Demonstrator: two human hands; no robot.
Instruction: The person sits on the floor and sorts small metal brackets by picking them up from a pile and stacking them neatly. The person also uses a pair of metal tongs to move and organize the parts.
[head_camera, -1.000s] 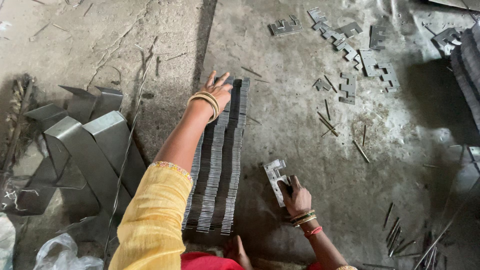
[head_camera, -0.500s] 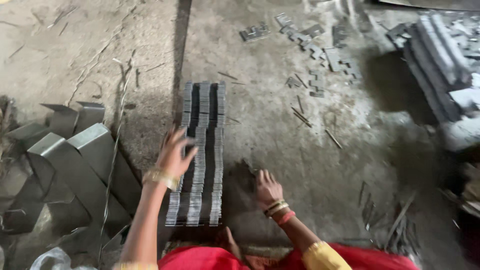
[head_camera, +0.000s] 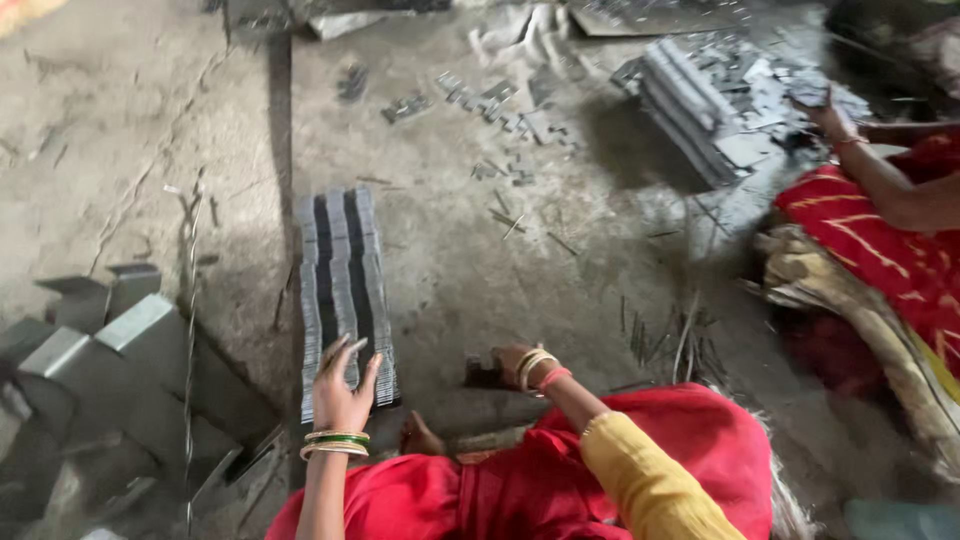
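Metal strips (head_camera: 345, 290) are laid in rows on the concrete floor (head_camera: 150, 130); their near end is pressed by the left hand (head_camera: 343, 390), fingers spread; a small dark part (head_camera: 483, 374) is grasped by the right hand (head_camera: 512, 362); thin edges may cut the pressing fingers, or a nudge may skew the rows.

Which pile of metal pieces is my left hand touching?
The long flat row of stacked metal strips laid out straight ahead on the floor; your left hand rests on its near end. The heaped pile lies far off, beside another person.
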